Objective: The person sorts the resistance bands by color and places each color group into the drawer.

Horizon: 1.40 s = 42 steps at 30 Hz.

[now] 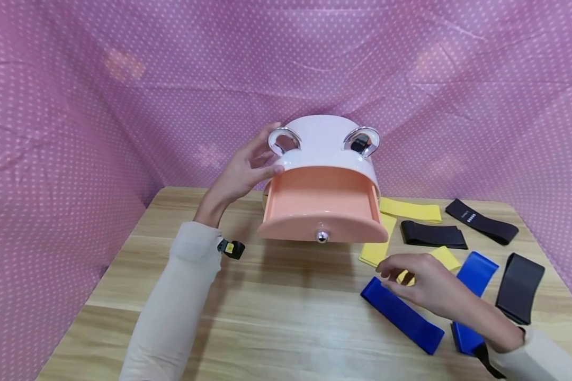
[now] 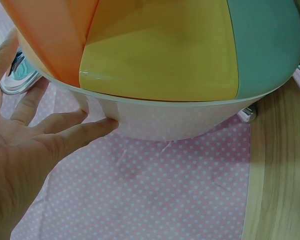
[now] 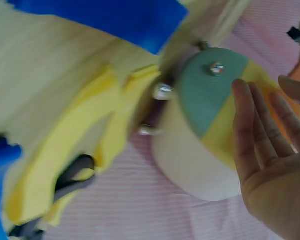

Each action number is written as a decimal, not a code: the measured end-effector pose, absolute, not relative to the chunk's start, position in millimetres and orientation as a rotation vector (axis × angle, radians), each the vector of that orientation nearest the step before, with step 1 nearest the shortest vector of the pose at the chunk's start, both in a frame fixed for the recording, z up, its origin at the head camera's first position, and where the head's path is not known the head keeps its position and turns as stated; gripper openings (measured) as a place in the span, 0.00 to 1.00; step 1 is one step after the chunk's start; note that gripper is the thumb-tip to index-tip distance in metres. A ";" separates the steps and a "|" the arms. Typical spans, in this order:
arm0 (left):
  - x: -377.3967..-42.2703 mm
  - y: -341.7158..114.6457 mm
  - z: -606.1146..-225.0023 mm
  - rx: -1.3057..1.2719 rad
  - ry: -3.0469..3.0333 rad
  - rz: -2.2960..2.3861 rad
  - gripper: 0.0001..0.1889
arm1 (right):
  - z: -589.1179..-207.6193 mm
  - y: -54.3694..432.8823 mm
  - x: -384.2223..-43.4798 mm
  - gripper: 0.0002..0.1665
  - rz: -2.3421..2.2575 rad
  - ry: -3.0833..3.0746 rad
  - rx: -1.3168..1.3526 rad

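Observation:
A white storage box (image 1: 321,140) with silver ring ears stands on the table, tilted back in the head view. Its top orange drawer (image 1: 286,228) is pulled out, with a silver knob (image 1: 321,236) on the front. Fingers spread, my left hand (image 1: 240,172) touches the box's left side, the thumb by the front rim. Below that drawer come a yellow drawer (image 2: 160,60) and a green drawer (image 2: 270,50). My right hand (image 1: 424,280) is held over a yellow band (image 1: 445,257) and near a dark blue band (image 1: 402,316); nothing shows in its fingers.
Right of the box lie more yellow bands (image 1: 410,210), black bands (image 1: 434,235) and a blue band (image 1: 477,271) on the wooden table (image 1: 267,328). Pink dotted cloth (image 1: 195,63) hangs behind and at both sides. A small camera (image 1: 232,248) sits on the left wrist.

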State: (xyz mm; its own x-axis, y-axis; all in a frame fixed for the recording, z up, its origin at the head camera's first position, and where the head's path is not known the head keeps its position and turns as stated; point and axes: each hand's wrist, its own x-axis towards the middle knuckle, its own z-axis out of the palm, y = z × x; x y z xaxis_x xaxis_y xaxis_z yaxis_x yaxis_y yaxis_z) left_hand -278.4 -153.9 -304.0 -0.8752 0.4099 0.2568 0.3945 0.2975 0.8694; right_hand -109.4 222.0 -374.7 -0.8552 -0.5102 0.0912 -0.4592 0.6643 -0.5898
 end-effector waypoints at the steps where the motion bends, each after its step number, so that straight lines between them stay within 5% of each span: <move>1: -278.5 -154.0 -304.1 0.781 2.522 1.677 0.45 | -378.1 223.6 -112.7 0.10 -0.958 2.759 -0.804; 20: -278.6 -152.8 -303.0 0.796 2.505 1.703 0.45 | -427.9 230.3 -149.8 0.15 -1.026 2.447 -0.786; 42: -280.0 -153.9 -303.9 0.793 2.507 1.693 0.45 | -438.7 223.7 -156.3 0.22 -0.968 2.399 -0.817</move>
